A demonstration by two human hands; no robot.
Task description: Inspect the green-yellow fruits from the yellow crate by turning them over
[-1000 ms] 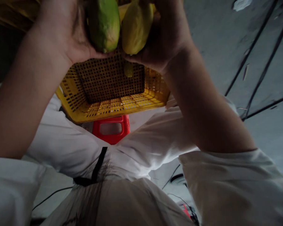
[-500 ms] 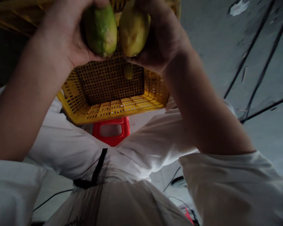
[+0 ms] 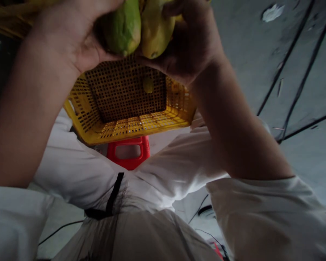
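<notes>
At the top of the view my left hand (image 3: 73,36) grips a green mango (image 3: 123,27). Beside it my right hand (image 3: 191,43) grips a yellow mango (image 3: 154,30), and the two fruits touch side by side. Both hang above a yellow perforated plastic crate (image 3: 133,125) that stands between my knees. One small yellowish fruit (image 3: 148,84) lies on the crate's dark floor. The upper ends of both held mangoes are cut off by the frame's top edge.
A red plastic stool (image 3: 129,152) shows under the crate's near edge. My white-clad legs flank it. Grey concrete floor (image 3: 288,72) with dark cables runs to the right. More yellow crate material (image 3: 5,14) sits at the top left.
Both hands have shifted the mangoes slightly up and closer together; the green one now presses against the yellow one. The crate and stool have stayed in place.
</notes>
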